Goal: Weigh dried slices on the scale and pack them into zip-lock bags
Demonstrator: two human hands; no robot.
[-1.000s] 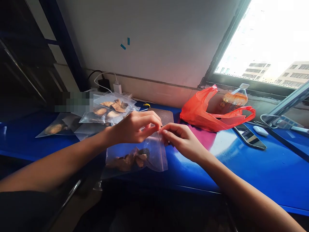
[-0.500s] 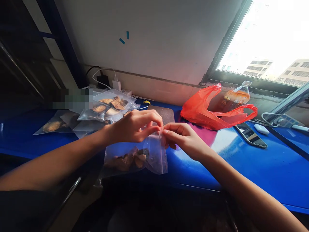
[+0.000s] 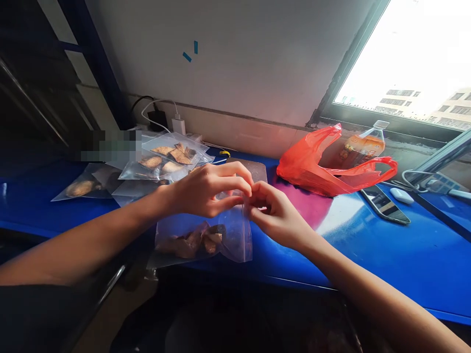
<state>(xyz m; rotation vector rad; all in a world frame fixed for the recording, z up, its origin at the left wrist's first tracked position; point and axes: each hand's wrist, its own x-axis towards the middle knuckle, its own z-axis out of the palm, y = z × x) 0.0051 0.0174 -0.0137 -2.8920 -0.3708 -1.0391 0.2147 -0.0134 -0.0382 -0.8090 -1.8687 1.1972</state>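
Observation:
A clear zip-lock bag (image 3: 233, 245) with brown dried slices (image 3: 195, 241) inside lies at the front edge of the blue table. My left hand (image 3: 217, 190) reaches over the bag from the left, its fingers curled and closed on the upper end of the zip edge. From the right, my right hand (image 3: 274, 215) pinches the same corner, thumb and forefinger bent against it. The fingertips of both hands meet there. They partly hide the bag's corner, so the zip's top end is not visible.
Several filled zip-lock bags (image 3: 167, 159) are piled behind my left forearm. A red plastic bag (image 3: 309, 169) stands at the back right before a drink bottle (image 3: 366, 142). A phone (image 3: 384, 205) and a white case (image 3: 402, 196) lie farther right. A white charger (image 3: 178, 126) is by the wall.
The fingers of my left hand have extended slightly towards the corner, and my right hand's fingers have bent up closer to them. The bag has stayed nearly in place; the view has shifted slightly.

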